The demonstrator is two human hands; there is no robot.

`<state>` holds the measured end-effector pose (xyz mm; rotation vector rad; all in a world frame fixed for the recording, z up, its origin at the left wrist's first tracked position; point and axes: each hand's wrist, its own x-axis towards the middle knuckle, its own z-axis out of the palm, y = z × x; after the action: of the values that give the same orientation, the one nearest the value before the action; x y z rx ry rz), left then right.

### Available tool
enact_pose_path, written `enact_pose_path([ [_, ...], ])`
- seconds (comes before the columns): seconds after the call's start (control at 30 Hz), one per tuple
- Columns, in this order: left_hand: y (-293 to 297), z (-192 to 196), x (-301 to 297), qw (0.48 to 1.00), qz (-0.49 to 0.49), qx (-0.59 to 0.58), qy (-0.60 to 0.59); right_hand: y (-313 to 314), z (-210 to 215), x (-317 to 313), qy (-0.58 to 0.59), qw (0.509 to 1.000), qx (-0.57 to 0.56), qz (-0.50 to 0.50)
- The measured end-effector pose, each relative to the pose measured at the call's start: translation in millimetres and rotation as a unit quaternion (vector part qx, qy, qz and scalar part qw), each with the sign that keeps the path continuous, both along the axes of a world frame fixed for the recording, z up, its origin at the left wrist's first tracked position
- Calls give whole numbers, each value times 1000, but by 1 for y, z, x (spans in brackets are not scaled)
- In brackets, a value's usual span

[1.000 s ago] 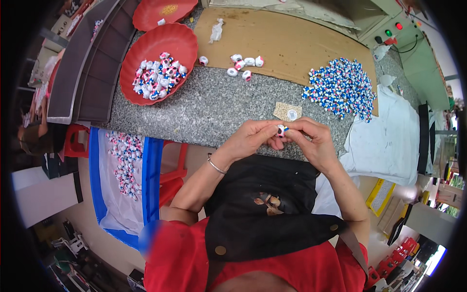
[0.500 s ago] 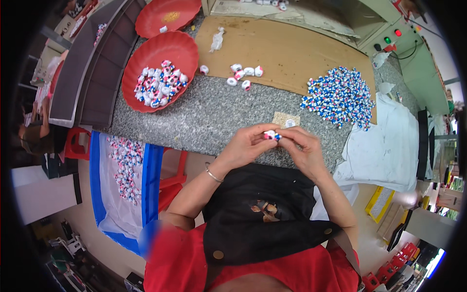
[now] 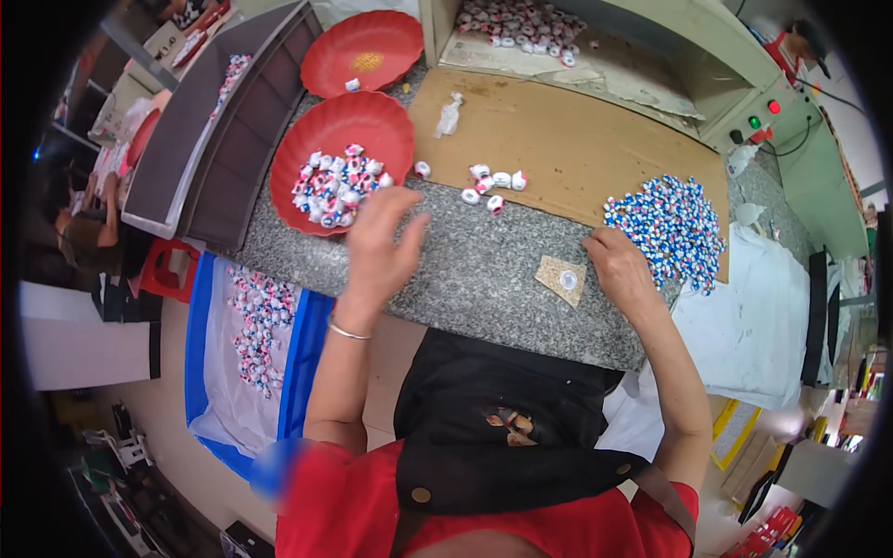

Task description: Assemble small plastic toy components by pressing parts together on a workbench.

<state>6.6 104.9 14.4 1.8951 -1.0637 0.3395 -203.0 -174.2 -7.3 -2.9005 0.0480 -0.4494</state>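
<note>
My left hand [image 3: 379,253] is over the near right rim of a red scalloped bowl [image 3: 393,121], thumb apart from the fingers, with nothing visible in it. In that bowl lies a heap of small white, pink and blue figure-like pieces [image 3: 327,200]. At the left edge of a big pile of tiny blue, white and pink parts [image 3: 677,223], my right hand [image 3: 623,272] has its fingers curled and pressed together; whatever they pinch is hidden. Between the hands, a tan speckled pad [image 3: 549,272] with a round clear disc [image 3: 568,280] rests on the grey stone worktop [image 3: 465,307].
Several white-and-pink pieces [image 3: 501,179] lie on and beside a cardboard sheet [image 3: 558,130]. A second red bowl [image 3: 326,56] holds yellow bits. Below left stands a blue crate [image 3: 296,363] of pieces. A shelf [image 3: 633,84] borders the back; white cloth [image 3: 735,344] lies right.
My hands have come apart from the small white, pink and blue piece they held together. The left went to the red bowl, the right to the pile's edge. The view has shifted.
</note>
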Motion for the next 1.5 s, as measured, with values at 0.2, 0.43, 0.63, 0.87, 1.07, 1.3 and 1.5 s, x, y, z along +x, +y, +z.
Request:
enact_pose_path([
  [0.2,-72,-30,-17,995,-50,84,-21,4,5,0,-4,1000,-14,-16],
  [0.43,-93,-48,-20,991,-43,107,-71,24,-1,-31,-20,995,53,-85],
  [0.63,-67,-32,-31,945,-159,-51,280,16,15,-5,-25,983,178,-26],
  [0.87,-28,-33,-59,717,-257,-190,620,14,4,55,17,991,107,78],
  [1.07,-20,-27,-72,689,-272,-198,642,23,5,46,-11,990,140,-13],
  [1.3,-33,-36,-75,617,-326,-220,682,36,12,-41,-1,991,123,-52],
  [1.5,-40,-41,-82,657,-341,-205,641,47,9,-58,-9,985,140,-104],
])
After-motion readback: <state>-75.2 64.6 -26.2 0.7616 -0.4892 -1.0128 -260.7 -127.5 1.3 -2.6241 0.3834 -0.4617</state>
